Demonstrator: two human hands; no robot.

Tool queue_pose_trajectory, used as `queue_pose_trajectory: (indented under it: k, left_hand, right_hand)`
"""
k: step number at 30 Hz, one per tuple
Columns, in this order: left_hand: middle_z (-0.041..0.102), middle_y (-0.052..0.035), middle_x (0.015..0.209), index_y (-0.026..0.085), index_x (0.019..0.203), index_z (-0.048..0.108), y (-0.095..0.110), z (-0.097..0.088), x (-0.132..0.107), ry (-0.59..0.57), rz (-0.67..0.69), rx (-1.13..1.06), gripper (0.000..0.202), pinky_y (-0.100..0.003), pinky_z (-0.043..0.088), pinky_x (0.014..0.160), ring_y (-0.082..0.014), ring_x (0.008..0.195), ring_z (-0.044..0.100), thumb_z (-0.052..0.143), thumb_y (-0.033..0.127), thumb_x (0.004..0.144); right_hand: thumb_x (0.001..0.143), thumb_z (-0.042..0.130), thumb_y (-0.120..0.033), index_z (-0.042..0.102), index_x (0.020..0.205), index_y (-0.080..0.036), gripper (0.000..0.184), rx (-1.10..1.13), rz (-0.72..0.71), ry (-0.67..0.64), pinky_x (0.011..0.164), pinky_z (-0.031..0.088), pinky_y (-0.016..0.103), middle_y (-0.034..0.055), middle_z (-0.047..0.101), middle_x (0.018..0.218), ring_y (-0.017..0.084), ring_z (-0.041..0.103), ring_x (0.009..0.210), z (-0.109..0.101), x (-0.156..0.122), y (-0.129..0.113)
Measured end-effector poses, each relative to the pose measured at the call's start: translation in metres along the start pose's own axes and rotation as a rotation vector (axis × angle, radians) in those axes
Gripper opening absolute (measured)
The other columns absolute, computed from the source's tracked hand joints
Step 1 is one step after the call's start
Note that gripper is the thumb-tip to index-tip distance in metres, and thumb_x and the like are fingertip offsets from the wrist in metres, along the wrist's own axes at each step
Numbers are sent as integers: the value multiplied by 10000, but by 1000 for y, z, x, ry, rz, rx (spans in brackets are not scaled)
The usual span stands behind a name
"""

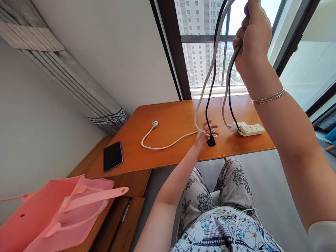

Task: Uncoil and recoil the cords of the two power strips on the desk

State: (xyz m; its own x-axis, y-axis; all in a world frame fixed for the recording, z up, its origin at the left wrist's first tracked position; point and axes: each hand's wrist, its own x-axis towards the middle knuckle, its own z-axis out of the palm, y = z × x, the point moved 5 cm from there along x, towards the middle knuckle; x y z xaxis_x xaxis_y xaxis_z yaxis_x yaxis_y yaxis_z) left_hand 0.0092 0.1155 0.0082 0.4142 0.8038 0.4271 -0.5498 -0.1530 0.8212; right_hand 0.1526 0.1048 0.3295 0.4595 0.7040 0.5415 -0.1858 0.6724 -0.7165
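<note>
My right hand [253,36] is raised high in front of the window, closed around a white cable [210,70] and a black cable [214,80] that hang in loops down to the orange table [162,154]. My left hand [206,133] rests low on the table with its fingers pinching both cables just above the black plug [211,141]. The white cable runs left across the tabletop to a white plug [154,124]. A cream power strip [250,130] lies at the right, with a white adapter [237,126] and the cables going into it.
A black phone [112,156] lies at the table's left corner. A pink bag [60,213] sits on a lower wooden cabinet [123,224] at bottom left. Folded grey mats [65,70] lean along the wall. The window [202,52] stands behind the table.
</note>
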Motion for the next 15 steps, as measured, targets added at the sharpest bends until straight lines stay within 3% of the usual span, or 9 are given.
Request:
queue_pose_trajectory:
  k: [4,8,13,15]
  left_hand:
    - [665,-68,1157,320,1447,380,9,9,-4,97,116,170,911,-348,544,761,-128,688,674,802,622,698]
    - [651,-26,1082,343,1515,283,-6,18,-5,119,52,310,892,-261,464,571,-57,544,537,766,524,787]
    - [675,4,888,264,1470,393,-28,27,-1,103,-79,520,805,-263,445,622,-88,593,531,789,422,788]
    - [674,-12,926,255,1442,433,-31,32,3,129,-98,562,773,-274,455,652,-91,608,530,801,400,778]
  right_hand:
    - [986,201,-654,355,753,-193,539,-3,7,-21,454,179,155,-37,100,747,17,126,513,4,-3,3]
    - [996,183,-651,347,753,-195,542,-18,25,-34,457,177,155,-30,93,757,24,135,525,9,-6,4]
    - [1052,269,-571,384,792,-178,485,19,50,-56,453,184,159,-31,86,758,33,117,538,13,-11,3]
    - [1056,284,-562,400,808,-174,475,38,59,-67,456,182,159,-28,72,766,34,119,539,17,-12,0]
